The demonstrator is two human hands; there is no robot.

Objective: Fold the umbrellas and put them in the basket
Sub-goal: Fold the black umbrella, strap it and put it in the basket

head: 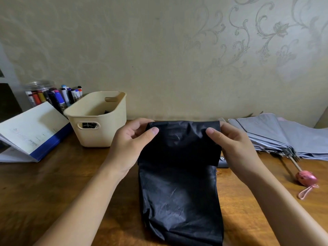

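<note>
On the left of the brown wooden table we noted a cream plastic basket with a dark item inside. Our left hand pinched the upper edge of the black fabric umbrella lying at centre; our right hand pinched its opposite corner. A collapsed grey fabric umbrella lay further right.

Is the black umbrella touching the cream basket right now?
Apart. The head view shows the left hand sitting between the basket and the black umbrella, whose folded top edge stops well short of the basket's side.
</note>
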